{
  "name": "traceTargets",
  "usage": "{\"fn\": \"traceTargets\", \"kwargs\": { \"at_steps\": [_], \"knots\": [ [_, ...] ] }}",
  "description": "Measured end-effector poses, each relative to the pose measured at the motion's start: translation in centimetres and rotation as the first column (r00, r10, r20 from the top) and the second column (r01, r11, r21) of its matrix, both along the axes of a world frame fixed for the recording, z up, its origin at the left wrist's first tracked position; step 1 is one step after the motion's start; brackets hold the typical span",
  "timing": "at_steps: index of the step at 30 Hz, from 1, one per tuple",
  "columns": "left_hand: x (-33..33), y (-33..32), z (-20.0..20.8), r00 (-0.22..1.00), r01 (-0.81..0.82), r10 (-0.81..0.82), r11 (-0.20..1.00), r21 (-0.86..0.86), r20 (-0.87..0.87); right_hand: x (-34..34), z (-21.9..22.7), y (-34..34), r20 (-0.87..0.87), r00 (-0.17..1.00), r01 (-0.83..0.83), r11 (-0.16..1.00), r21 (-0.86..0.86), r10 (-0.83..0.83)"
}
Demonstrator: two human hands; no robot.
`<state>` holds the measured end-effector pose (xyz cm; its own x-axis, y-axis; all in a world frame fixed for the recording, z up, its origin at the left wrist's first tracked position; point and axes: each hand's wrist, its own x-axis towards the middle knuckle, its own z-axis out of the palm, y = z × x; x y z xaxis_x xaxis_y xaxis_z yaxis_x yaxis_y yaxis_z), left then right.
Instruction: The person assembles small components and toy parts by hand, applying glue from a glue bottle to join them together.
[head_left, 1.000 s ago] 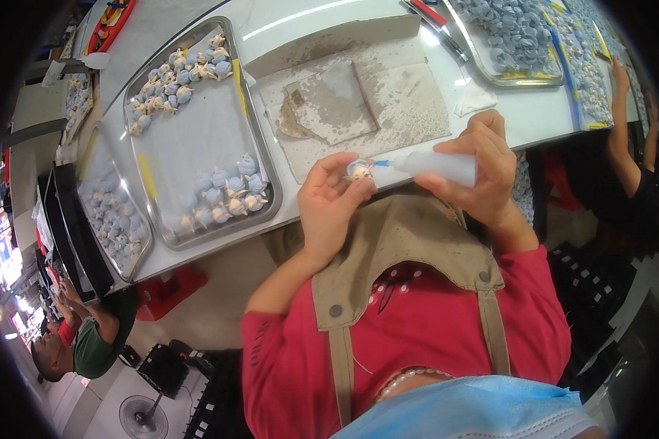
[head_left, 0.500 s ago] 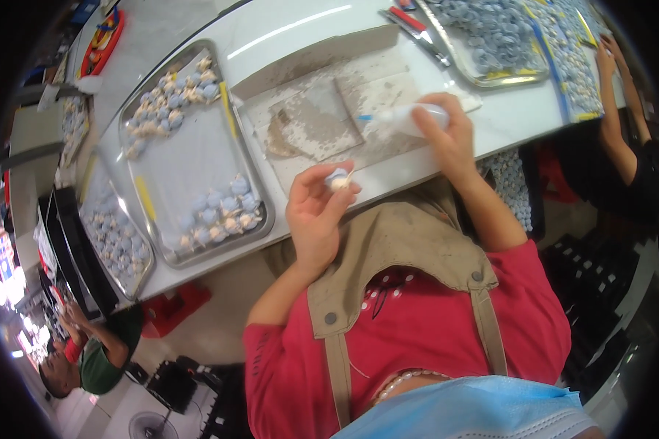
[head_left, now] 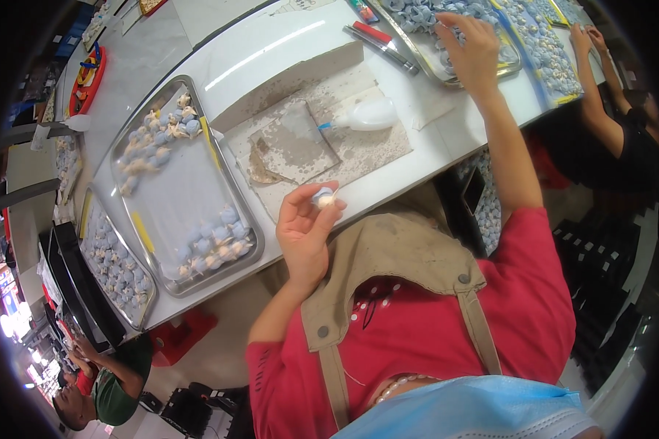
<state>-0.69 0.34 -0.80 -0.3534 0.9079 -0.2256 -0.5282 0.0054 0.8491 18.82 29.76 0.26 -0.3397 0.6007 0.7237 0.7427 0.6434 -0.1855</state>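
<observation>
A small blue-and-cream figure [head_left: 324, 197] with a thin pale strand is pinched between the thumb and fingers of my left hand [head_left: 304, 223], just over the table's near edge. Over the left edge of a metal tray [head_left: 509, 69] heaped with grey-blue curled pieces [head_left: 417, 16], my right hand [head_left: 472, 55] reaches out, fingers apart, nothing visible in them. A white squeeze bottle [head_left: 372, 115] with a blue tip lies on its side on a stained cardboard piece [head_left: 377, 150], between my two hands.
A metal tray [head_left: 255, 252] of small blue-and-cream figures stands left, with another full tray [head_left: 135, 318] beyond it. Pens [head_left: 388, 50] lie beside the upper right tray. A red basket [head_left: 88, 84] sits far left. Other people work at both sides.
My right hand has let go of the squeeze bottle, now lying on the cardboard, and has moved up and right to the tray of grey-blue pieces. My left hand still holds the figure.
</observation>
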Motion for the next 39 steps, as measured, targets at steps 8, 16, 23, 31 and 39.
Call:
{"fn": "traceTargets", "kwargs": {
  "at_steps": [8, 16, 23, 31, 39],
  "knots": [
    [0.8, 0.1, 0.4, 1.000, 0.009, -0.009, 1.000, -0.003, 0.013, -1.4, 1.0, 2.1, 0.273, 0.960, -0.048, 0.996, -0.071, 0.066],
    [2.3, 0.7, 0.7, 0.999, 0.036, -0.035, 0.999, -0.030, 0.008, 3.2, -0.7, 0.5, 0.349, 0.900, -0.179, 0.951, -0.252, 0.262],
    [4.5, 1.2, 1.3, 0.999, 0.027, -0.029, 0.998, -0.050, -0.040, 5.0, -0.4, 0.7, -0.019, 0.929, -0.342, 0.841, -0.420, 0.369],
    [7.5, 2.5, 2.2, 0.996, 0.013, -0.022, 0.994, -0.111, -0.084, 6.5, -0.9, 2.0, -0.184, 0.882, -0.472, 0.806, -0.359, 0.434],
    [7.7, 3.2, 1.6, 0.999, 0.014, -0.012, 0.998, -0.060, 0.029, 4.9, 1.2, -2.3, -0.609, 0.763, -0.642, 0.362, -0.676, 0.215]
  ]
}}
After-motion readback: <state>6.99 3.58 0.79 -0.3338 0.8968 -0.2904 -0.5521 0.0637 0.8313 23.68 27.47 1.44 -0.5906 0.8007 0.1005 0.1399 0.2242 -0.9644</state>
